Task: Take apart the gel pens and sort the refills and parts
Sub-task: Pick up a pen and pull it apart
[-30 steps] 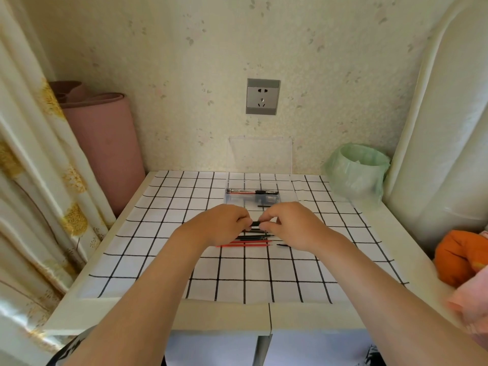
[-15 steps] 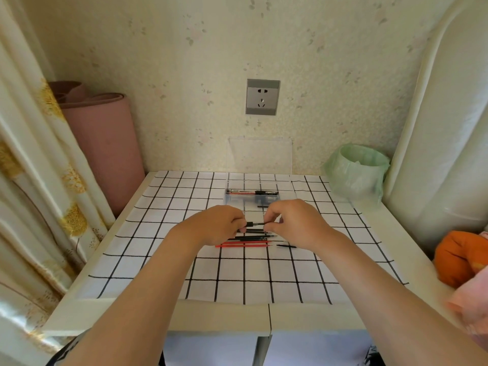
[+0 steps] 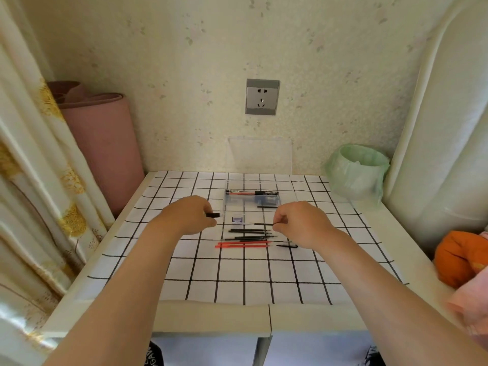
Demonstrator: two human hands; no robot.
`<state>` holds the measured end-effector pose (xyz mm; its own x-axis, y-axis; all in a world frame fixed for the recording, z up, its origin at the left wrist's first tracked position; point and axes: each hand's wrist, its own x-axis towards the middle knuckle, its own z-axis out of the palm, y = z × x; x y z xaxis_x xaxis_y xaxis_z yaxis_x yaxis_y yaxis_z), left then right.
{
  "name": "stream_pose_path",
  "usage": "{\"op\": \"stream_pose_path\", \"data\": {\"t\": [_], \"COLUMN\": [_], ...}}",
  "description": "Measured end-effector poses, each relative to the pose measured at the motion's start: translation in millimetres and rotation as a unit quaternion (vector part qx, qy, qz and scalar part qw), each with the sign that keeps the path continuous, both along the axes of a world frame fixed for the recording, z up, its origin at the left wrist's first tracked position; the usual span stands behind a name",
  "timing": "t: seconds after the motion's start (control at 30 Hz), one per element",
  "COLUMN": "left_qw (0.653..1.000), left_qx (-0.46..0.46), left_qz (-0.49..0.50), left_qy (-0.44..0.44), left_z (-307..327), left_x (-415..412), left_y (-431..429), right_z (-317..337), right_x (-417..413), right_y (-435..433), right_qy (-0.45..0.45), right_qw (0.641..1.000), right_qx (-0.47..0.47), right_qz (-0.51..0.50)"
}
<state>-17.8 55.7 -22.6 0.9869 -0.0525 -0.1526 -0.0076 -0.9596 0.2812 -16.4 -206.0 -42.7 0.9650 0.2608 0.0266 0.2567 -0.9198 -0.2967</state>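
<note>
1. My left hand is curled tight round a short black part. Its end pokes out past my fingers, above the table left of the middle.
2. My right hand pinches a thin black refill by its right end, thumb against forefinger, other fingers folded in.
3. The refill lies level and points left toward the black part. The two are apart, a clear gap between them.
4. In that gap, on the grid cloth, sits a small blue-and-white piece; I cannot tell what it is.
5. Just under the held refill, more black refills lie side by side across the middle of the table.
6. Two red refills lie parallel just beside them, on the side of the front edge.
7. A loose part, small and black, lies at the right ends of the red ones, just below my right hand.
8. Toward the back edge stands the clear box, with pens lying along its far wall.
9. Its lid stands upright at the back edge, against the wall.
10. A green-bagged bin sits at the back right corner.
</note>
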Motion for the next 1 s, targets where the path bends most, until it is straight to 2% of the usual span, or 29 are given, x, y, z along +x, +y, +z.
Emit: {"op": "stream_pose_path", "data": {"t": [0.1, 0.17, 0.27, 0.4, 0.67, 1.0], "left_qw": [0.995, 0.991, 0.987, 0.988, 0.992, 0.99], "left_qx": [-0.036, -0.055, -0.033, -0.015, -0.011, 0.058], "left_qz": [-0.035, -0.074, -0.116, -0.118, -0.093, -0.1], "left_qy": [-0.082, -0.099, -0.105, -0.099, -0.082, -0.084], "left_z": [-3, -4, -8, -13, -20, -40], "left_x": [-2, -5, -7, -5, -4, -2], "left_y": [-19, -33, -47, -47, -43, -56], "right_z": [-1, 0, 1, 2, 5, -14], "right_x": [-3, -4, -5, -5, 2, 1], "right_y": [7, 12, 16, 18, -4, -13], "right_qy": [-0.004, -0.016, -0.039, -0.036, -0.022, 0.002], "right_qw": [1.0, 0.999, 0.997, 0.997, 1.0, 0.999], "right_qx": [0.018, 0.029, 0.045, 0.047, -0.019, -0.052], "right_qz": [0.019, 0.031, 0.044, 0.046, -0.004, -0.013]}}
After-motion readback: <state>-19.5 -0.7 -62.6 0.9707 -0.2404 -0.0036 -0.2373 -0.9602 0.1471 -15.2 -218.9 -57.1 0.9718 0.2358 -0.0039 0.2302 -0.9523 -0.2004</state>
